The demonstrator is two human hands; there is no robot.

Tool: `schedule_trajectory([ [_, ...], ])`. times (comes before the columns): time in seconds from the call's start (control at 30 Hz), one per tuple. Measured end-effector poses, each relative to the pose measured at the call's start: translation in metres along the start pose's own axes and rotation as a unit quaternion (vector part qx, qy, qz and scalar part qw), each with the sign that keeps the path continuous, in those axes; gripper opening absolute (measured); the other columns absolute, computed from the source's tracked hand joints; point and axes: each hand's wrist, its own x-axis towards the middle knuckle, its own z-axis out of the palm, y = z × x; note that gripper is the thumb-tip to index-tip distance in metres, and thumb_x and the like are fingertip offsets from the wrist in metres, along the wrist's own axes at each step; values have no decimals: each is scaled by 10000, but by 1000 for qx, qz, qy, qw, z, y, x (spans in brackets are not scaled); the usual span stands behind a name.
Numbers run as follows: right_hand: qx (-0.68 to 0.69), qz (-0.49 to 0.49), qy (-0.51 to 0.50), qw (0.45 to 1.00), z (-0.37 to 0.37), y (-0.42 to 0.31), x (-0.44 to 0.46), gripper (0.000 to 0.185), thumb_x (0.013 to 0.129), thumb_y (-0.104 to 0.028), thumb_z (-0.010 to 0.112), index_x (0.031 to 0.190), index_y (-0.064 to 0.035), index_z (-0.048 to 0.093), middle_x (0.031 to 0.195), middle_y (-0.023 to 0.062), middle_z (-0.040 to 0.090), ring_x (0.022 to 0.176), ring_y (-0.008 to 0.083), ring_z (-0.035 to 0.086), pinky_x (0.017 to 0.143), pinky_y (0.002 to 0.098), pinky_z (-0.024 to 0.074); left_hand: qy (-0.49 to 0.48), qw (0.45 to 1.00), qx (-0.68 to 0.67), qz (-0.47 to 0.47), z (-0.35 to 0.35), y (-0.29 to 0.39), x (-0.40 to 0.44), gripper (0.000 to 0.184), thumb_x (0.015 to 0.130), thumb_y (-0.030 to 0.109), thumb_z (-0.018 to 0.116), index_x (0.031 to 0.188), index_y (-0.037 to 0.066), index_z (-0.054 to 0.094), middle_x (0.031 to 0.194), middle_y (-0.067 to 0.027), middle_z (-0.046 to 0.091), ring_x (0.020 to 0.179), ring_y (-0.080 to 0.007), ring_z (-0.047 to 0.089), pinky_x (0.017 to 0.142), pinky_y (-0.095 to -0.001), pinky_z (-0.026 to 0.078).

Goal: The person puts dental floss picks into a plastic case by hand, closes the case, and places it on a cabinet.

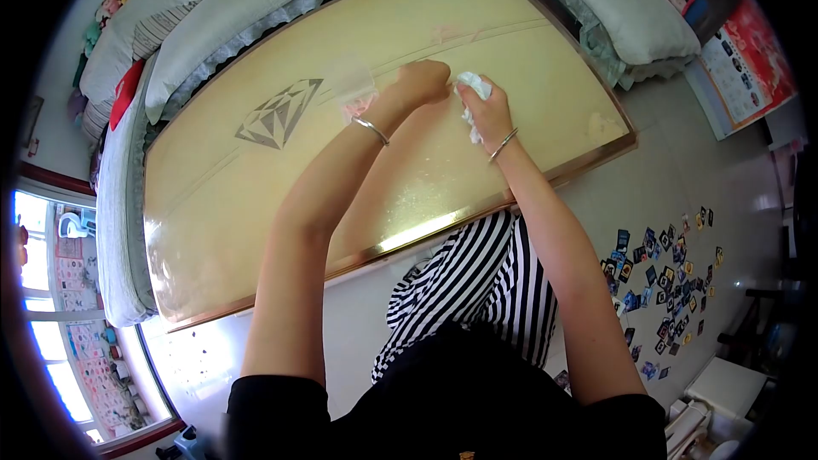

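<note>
Head view — left hand [424,80] turned inward — right hand [492,112] clutching tissue [475,80].

Seen from above and behind: the one camera, worn on your head, faces forward and steeply down over your black shirt [486,413] and striped trousers [464,281], both nearer you than your fingers [496,98]. Your left hand [423,83] and right hand [489,112] fall above and slightly right of the frame's middle, the lens close enough to take in both bare arms [294,264]. The table [409,179] spreads beneath the fingers, its edges bowed by the wide lens. Beyond them the view reaches a couch [204,47]; far to their left, a window [61,383]; to their right and nearer you, scattered cards [623,239] on the floor [615,181]. Darkness rounds the corners.
</note>
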Motion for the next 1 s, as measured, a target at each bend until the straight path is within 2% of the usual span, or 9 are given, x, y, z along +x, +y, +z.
schedule_trajectory([
  [0.1, -3, -24, -3, 1000, -3, 2, -1, 163, 815, -203, 623, 756, -65, 557, 582, -29, 476, 486, 64, 440, 434, 242, 349, 61, 993, -104, 7, 9, -3, -21, 192, 801, 153, 551, 839, -14, 638, 839, -185, 658, 785, -288, 657, 660, -370, 522],
  [0.13, -3, -23, -11, 1000, -5, 0, -2, 170, 818, -209, 620, 754, -66, 555, 586, -31, 475, 496, 62, 439, 447, 238, 352, 35, 944, -327, -42, 9, -1, -37, 185, 823, 163, 553, 843, -12, 609, 803, -146, 647, 740, -243, 645, 639, -341, 515],
  [0.17, -2, -21, -22, 1000, -5, -2, -4, 177, 822, -215, 617, 752, -66, 553, 590, -33, 475, 506, 59, 437, 459, 235, 355, 8, 842, -531, -90, 10, 0, -54, 185, 846, 172, 555, 848, -11, 580, 767, -107, 637, 695, -198, 633, 618, -312, 508],
  [0.2, 1, -22, -27, 999, -5, -4, -8, 177, 822, -215, 617, 752, -66, 553, 590, -33, 475, 506, 59, 437, 459, 235, 355, 11, 843, -529, -94, 9, 3, -73, 185, 846, 172, 555, 848, -11, 580, 767, -107, 637, 695, -198, 633, 618, -312, 508],
  [0.27, -10, -11, -59, 998, -4, -15, -20, 196, 829, -231, 613, 743, -69, 544, 598, -36, 474, 514, 53, 428, 469, 232, 354, 65, 764, -632, -111, 7, 9, -110, 150, 868, 164, 551, 862, 15, 540, 739, -50, 600, 676, -115, 597, 600, -240, 483],
  [0.5, -83, 59, -183, 978, 21, -46, -79, 191, 829, -243, 618, 832, -52, 608, 664, -18, 547, 567, 54, 485, 500, 224, 388, 95, 697, -702, -117, 18, 10, -168, 106, 850, 138, 576, 842, 32, 569, 759, -43, 603, 644, -96, 567, 592, -216, 451],
  [0.57, -166, 83, -290, 939, 22, -45, -94, 214, 828, -250, 623, 879, -42, 627, 680, -14, 570, 568, 57, 504, 501, 220, 402, 131, 684, -709, -108, 23, 6, -178, 104, 848, 131, 584, 845, 27, 585, 773, -36, 603, 651, -95, 563, 604, -220, 454],
  [0.73, -97, 53, -193, 975, 39, -60, -71, 210, 833, -243, 615, 878, -38, 622, 670, -23, 568, 554, 55, 497, 496, 221, 402, 117, 663, -735, -79, 21, 16, -188, 112, 852, 119, 586, 875, 10, 598, 782, -37, 607, 674, -104, 576, 642, -238, 486],
  [1.0, -131, 109, -256, 952, 46, -50, -95, 197, 839, -237, 609, 868, -43, 621, 654, -32, 548, 541, 54, 484, 486, 227, 395, 159, 657, -727, -121, 26, 4, -196, 131, 870, 99, 578, 925, -19, 591, 797, -60, 617, 712, -116, 605, 650, -237, 522],
])
